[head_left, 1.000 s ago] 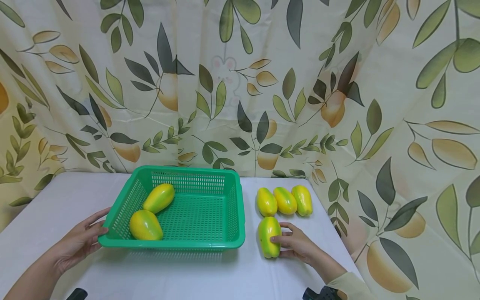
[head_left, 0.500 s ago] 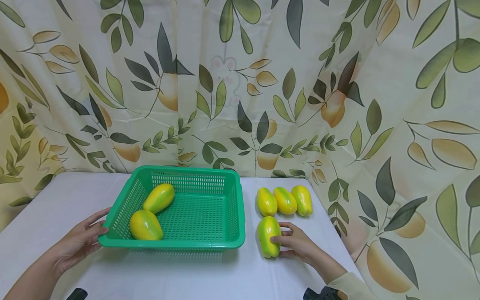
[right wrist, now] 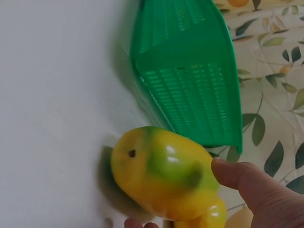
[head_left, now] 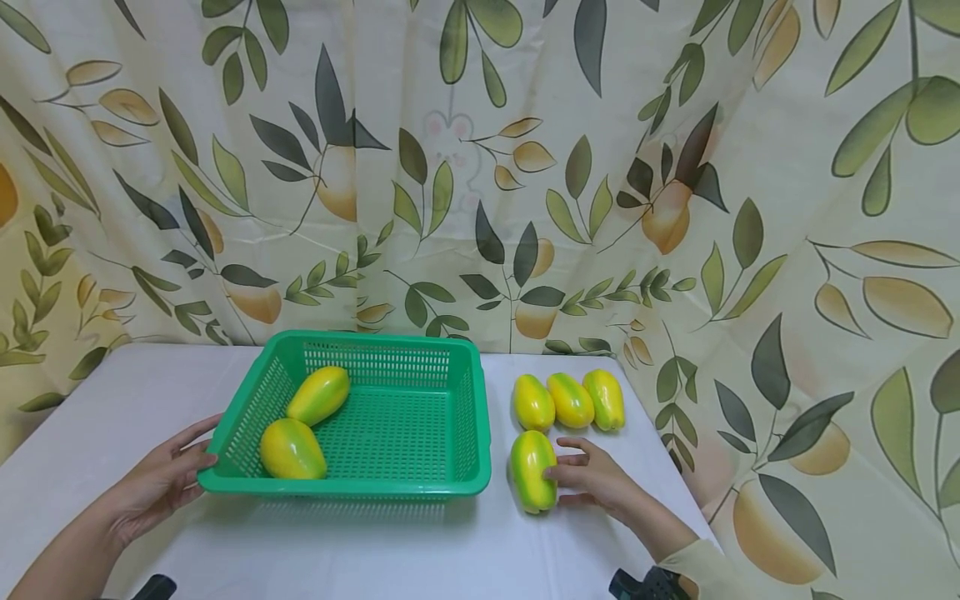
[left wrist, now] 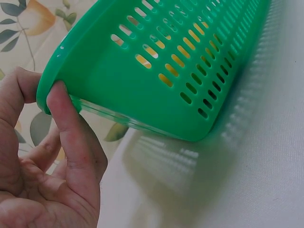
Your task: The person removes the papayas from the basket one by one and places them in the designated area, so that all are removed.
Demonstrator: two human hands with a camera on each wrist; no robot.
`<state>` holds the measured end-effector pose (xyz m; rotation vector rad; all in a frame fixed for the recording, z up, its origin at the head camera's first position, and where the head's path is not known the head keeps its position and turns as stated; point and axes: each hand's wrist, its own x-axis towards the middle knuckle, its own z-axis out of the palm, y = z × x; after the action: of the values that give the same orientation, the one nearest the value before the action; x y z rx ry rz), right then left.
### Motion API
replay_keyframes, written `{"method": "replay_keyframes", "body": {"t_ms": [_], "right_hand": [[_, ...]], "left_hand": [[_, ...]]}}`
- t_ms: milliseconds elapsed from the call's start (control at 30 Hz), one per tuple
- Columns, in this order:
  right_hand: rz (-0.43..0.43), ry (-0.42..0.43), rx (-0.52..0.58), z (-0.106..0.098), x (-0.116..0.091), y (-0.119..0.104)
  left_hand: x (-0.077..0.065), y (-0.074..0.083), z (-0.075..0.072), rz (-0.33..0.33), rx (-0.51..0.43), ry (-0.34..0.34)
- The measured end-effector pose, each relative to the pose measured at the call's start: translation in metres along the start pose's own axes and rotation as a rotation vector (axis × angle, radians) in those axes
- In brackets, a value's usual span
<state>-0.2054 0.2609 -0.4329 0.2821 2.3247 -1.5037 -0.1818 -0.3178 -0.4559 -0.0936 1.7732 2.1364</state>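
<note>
My left hand (head_left: 161, 475) pinches the near left corner of a green plastic basket (head_left: 345, 486), thumb and finger on its rim in the left wrist view. Two yellow-green papayas, one behind (head_left: 318, 396) and one in front (head_left: 292, 450), lie at the basket's left side. Right of the basket, another papaya (head_left: 533, 472) rests on the white cloth. My right hand (head_left: 596, 479) is at that papaya's right side, one fingertip touching it and the fingers loosely bent, not wrapped round it. In the right wrist view, the papaya (right wrist: 164, 171) has a dark stem spot.
Three more papayas (head_left: 573, 401) lie in a row behind the one at my right hand. A leaf-patterned curtain (head_left: 480, 167) hangs behind the white-covered table (head_left: 360, 550). The basket's right wall stands just left of the single papaya.
The papaya by my right hand has shifted slightly left and away from me. The fingertips now overlap it less. My left hand and the basket stay in place.
</note>
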Motion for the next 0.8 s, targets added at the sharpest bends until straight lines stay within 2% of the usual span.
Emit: {"method": "replay_keyframes", "body": {"t_ms": [233,433,600,800], "right_hand": [[-0.089,0.038,-0.109,-0.012,-0.001,-0.026],[-0.169,0.017,-0.109,-0.011,-0.001,-0.061],[-0.21,0.005,-0.121,0.005,0.004,-0.093],[-0.258,-0.049,-0.128,0.039,0.007,-0.127]], "left_hand": [[0.001,0.0,0.001,-0.003,-0.011,0.009],[0.0,0.0,0.0,0.012,-0.028,-0.011],[0.0,0.0,0.0,0.015,-0.035,-0.02],[-0.001,0.0,0.0,0.014,-0.032,-0.015]]}}
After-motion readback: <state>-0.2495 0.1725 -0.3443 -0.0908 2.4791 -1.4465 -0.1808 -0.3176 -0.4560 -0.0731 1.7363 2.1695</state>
